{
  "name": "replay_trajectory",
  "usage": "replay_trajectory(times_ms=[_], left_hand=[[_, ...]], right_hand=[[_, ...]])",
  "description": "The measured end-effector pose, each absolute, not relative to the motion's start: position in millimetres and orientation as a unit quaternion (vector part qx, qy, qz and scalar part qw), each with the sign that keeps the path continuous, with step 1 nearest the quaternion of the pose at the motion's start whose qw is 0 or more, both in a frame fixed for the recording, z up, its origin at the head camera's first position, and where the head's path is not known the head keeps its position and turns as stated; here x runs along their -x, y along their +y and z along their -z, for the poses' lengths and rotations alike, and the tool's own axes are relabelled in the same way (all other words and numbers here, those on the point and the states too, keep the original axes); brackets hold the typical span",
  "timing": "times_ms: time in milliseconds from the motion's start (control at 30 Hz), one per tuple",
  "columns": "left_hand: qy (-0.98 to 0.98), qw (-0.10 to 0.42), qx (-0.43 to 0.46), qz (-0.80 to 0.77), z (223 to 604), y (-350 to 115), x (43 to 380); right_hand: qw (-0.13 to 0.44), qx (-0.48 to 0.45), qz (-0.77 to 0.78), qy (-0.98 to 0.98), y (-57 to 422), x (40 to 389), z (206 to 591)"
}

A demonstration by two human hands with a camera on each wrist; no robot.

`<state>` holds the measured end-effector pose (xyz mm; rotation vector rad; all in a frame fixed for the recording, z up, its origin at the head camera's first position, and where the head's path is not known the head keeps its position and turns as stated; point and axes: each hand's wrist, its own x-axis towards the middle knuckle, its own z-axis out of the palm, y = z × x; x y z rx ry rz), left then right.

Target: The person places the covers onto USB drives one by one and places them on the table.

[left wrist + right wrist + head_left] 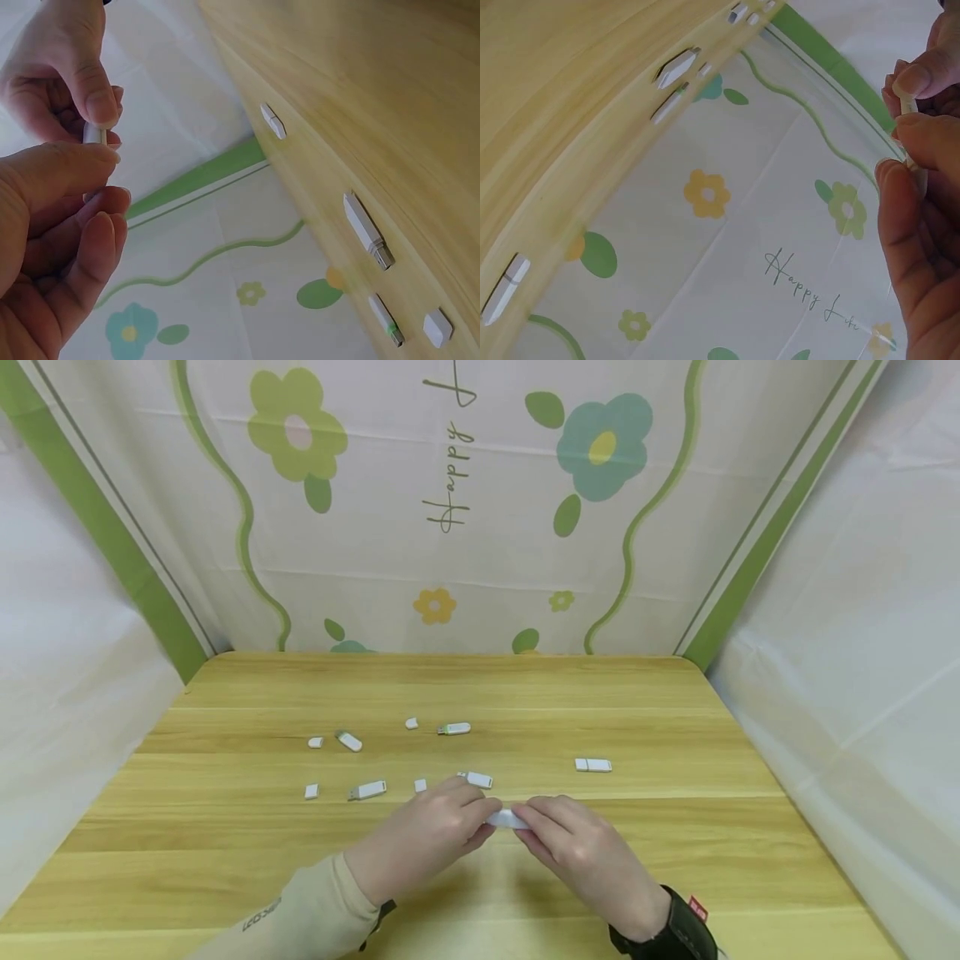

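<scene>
A white USB flash drive (507,819) is held between both hands, low over the near middle of the table (480,893). From the left, the thumb and fingers of my left hand (427,827) pinch one end of it. My right hand (585,852) pinches the other end. In the left wrist view a short white stretch of the drive (94,135) shows between the two thumbs; fingers hide most of it. An uncapped USB drive (477,780) lies just beyond my left hand, its plug end partly covered by the knuckles in the head view.
More uncapped USB drives (368,790) lie on the left half of the table, with loose white caps (312,792) beside them. A capped drive (593,765) rests to the right. Behind the table's far edge hangs a flowered cloth (510,552).
</scene>
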<state>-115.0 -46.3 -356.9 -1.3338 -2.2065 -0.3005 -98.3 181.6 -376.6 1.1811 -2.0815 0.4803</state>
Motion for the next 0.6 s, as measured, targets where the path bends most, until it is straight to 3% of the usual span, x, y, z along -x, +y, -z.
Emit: replay_trajectory(times_ms=[600], left_hand=[[-0.809, 0.300, 0.503, 0.040, 348.0, -37.3, 115.1]], right_hand=[[0.387, -0.470, -0.124, -0.783, 181.9, 97.7, 374.3]])
